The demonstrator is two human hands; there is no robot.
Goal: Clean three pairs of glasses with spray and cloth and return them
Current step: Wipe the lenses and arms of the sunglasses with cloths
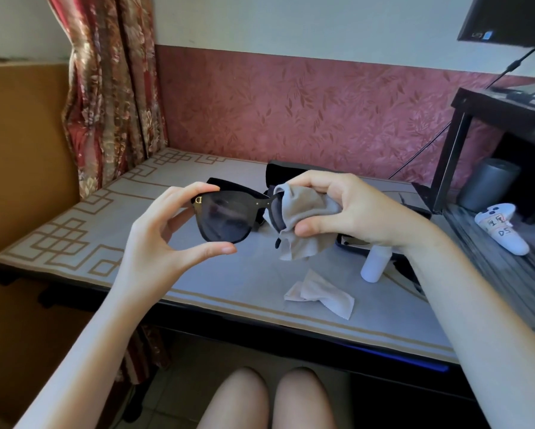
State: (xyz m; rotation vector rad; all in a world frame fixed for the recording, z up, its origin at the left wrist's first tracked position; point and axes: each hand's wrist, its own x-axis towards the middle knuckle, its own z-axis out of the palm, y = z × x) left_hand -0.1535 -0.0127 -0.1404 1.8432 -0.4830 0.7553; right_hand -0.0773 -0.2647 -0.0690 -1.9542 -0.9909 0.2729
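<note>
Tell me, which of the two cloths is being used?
The grey cloth gripped in the right hand, wrapped over one sunglasses lens; the paler cloth lies crumpled on the table.

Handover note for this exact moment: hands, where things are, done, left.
Left hand pinches the sunglasses by the outer edge of one lens, above the table.
Right hand grips the grey cloth, wrapped over the other lens.
White spray bottle is on the table below the right wrist; a second cloth lies crumpled near the front edge; a black case sits behind the hands.
Done: this pair is mid-wipe; how many pairs are finished cannot be told.
Left: finish this pair, return it, then do any remaining pairs.
</note>
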